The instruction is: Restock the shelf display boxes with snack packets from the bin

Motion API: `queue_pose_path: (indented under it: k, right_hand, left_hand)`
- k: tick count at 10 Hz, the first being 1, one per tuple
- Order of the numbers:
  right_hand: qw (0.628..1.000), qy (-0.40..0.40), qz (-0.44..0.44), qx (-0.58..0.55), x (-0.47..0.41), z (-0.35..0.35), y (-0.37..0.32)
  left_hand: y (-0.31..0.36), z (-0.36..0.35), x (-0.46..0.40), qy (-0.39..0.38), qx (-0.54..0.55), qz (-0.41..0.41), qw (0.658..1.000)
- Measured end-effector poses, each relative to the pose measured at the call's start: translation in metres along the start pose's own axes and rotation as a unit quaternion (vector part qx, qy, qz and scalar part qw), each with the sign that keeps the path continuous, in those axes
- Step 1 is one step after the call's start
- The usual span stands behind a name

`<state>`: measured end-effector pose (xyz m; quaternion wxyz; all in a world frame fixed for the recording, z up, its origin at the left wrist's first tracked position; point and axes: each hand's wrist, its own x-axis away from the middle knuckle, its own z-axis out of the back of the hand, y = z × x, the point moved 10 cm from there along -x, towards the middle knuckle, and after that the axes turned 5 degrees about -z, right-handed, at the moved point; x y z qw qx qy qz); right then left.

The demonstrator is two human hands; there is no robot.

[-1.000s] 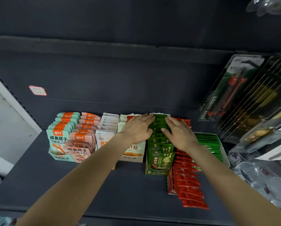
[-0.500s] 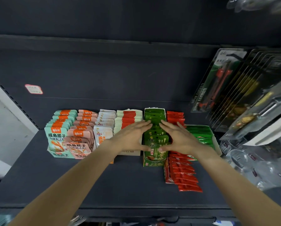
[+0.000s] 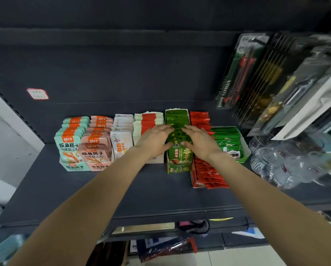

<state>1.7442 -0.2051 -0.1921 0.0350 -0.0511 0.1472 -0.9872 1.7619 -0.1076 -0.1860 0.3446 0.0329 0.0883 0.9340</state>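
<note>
Narrow green cardboard display box [image 3: 177, 166], standing on dark grey shelf [image 3: 74, 189], filled front to back with green foil snack packets [image 3: 177, 120]. Left hand [image 3: 154, 140] flat against box's left side, fingers straight and together, fingertips on packet tops. Right hand [image 3: 200, 141] mirrored on box's right side, fingers likewise extended, grasping nothing. Just right of box: row of red packets [image 3: 209, 175]. Left of box: white box of red-and-white packets [image 3: 147, 121].
</note>
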Motion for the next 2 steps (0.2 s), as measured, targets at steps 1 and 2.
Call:
queue_pose_path:
  k: [1,2]
  right_hand:
    - [1.000,0.019,0.008,-0.014,0.0057,0.0040,-0.0026]
    - [0.999,0.016,0.008,-0.030,0.0118,0.0067,-0.0036]
  left_hand:
    - [0.0068,0.0058,0.0067,0.019,-0.001,0.019,1.000]
    - [0.0103,0.0146,0.0147,0.039,-0.007,0.047,0.998]
